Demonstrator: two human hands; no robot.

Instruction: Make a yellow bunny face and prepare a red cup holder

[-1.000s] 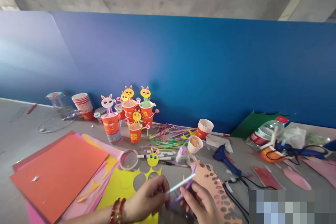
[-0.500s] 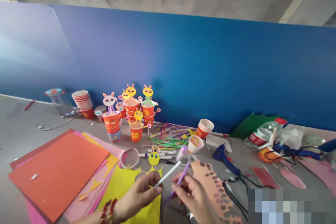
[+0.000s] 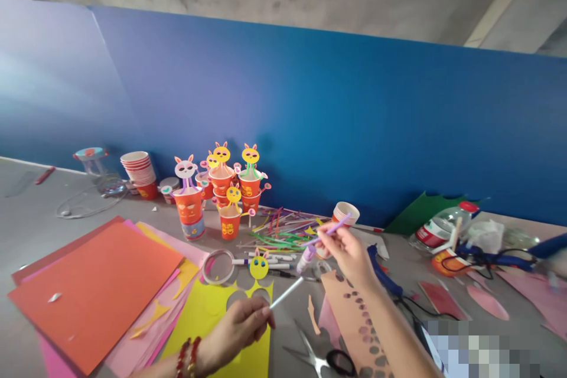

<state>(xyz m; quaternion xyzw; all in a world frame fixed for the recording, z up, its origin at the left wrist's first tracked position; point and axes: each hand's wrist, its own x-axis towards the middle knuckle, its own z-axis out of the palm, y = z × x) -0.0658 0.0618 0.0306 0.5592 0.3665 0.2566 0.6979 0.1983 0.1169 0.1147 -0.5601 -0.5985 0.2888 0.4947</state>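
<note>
My left hand [image 3: 245, 325], closed over the yellow sheet [image 3: 195, 322], pinches a white pipe cleaner [image 3: 287, 292] that points up to the right. Farther out, my right hand [image 3: 348, 251] grips a purple pipe cleaner [image 3: 340, 223] between thumb and fingers, above a small purple-capped bottle or tube [image 3: 305, 260]. Behind it lies a loose pile of coloured pipe cleaners [image 3: 283, 233]. A yellow paper animal head [image 3: 259, 267] with blue eyes rests by several markers [image 3: 283, 266]. Open scissors [image 3: 315, 360] lie between my arms.
Orange cups with paper animal figures [image 3: 188, 207] stand near the blue panel, beside stacked cups [image 3: 138, 171]. Coloured sheets [image 3: 97, 289] cover the left. A punched peach sheet [image 3: 354, 319], a blue glue gun [image 3: 384, 274] with black cable and a bottle [image 3: 443, 225] are to the right.
My right hand has moved forward and right with the purple pipe cleaner, away from my left hand, uncovering the scissors. My left hand has dropped slightly, still holding the white one.
</note>
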